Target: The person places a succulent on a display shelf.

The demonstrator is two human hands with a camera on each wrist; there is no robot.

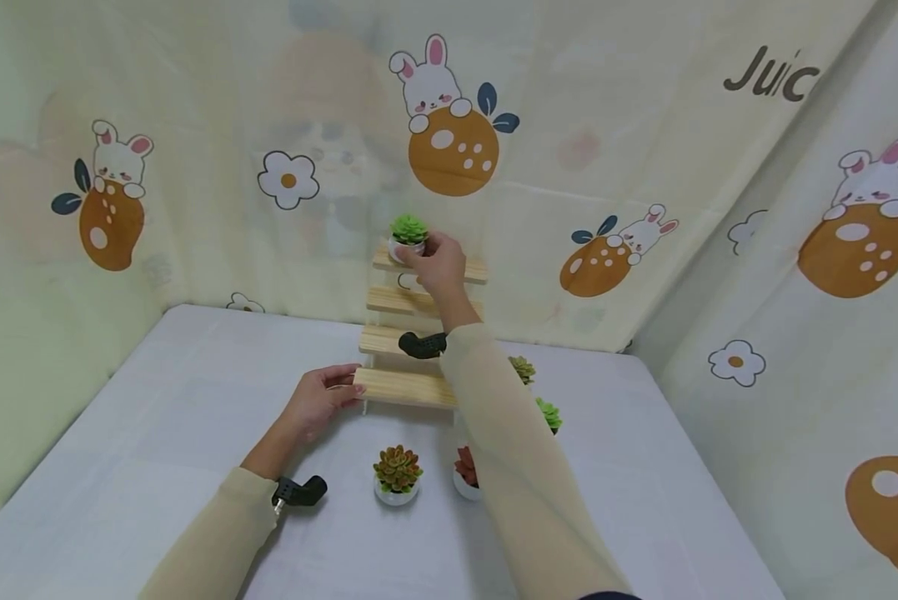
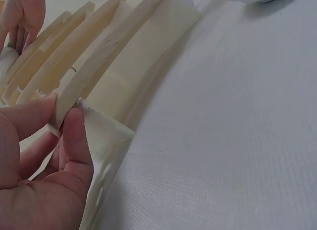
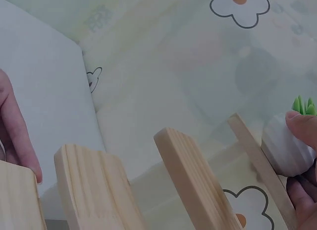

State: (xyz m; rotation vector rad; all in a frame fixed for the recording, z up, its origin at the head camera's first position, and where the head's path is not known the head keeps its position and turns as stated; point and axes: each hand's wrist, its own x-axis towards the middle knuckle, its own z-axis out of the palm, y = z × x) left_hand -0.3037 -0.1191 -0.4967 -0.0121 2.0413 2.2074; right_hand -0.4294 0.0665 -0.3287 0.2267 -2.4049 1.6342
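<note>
Plant [image 1: 408, 229] at stand's [image 1: 378, 337] twelve o'clock, pot [image 1: 396, 248] touching top board [image 1: 475, 272], pinched by right hand [image 1: 443, 267]. Left hand [image 1: 319, 402], eight o'clock, pinching bottom board [image 1: 407, 388].

Rabbit-print curtains [image 1: 539, 225] make this table [image 1: 644, 492] a booth.

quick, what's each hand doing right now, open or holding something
Left hand: closed, pinching the left end of the lowest pale wooden shelf.
Right hand: closed, holding the bright green succulent in a round white pot.
</note>
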